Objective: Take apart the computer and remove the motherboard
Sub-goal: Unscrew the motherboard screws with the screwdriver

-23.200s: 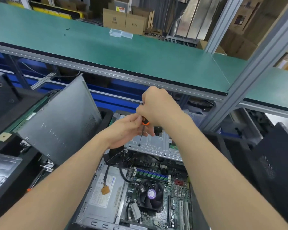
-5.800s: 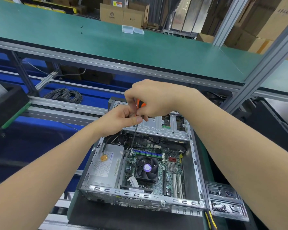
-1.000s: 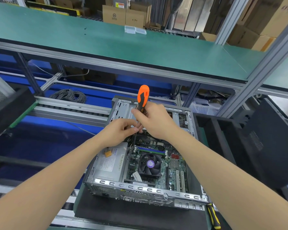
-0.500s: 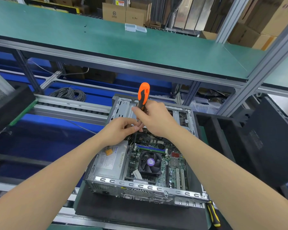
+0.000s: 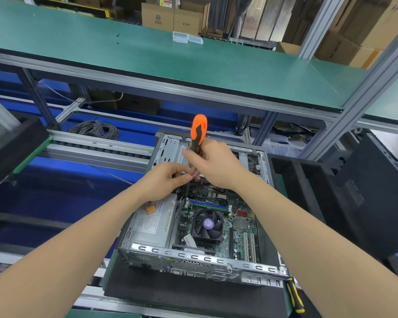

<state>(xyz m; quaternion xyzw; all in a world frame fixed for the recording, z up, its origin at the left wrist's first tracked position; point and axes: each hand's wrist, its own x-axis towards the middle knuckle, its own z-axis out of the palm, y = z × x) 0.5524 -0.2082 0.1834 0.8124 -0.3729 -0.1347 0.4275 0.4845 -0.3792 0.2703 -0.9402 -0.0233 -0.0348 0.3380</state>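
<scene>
Orange-and-black screwdriver point(image 5: 198, 131) is standing nearly upright in the right hand point(image 5: 213, 167), whose grip is wrapping the lower handle. The left hand point(image 5: 164, 180) is pinching the shaft just beneath. The shaft is running down into the open computer case point(image 5: 193, 255), at the far left edge of the motherboard point(image 5: 239, 228), beside the power supply point(image 5: 152, 223). The motherboard is lying flat inside, with a bare strip of case floor showing along its right edge.
</scene>
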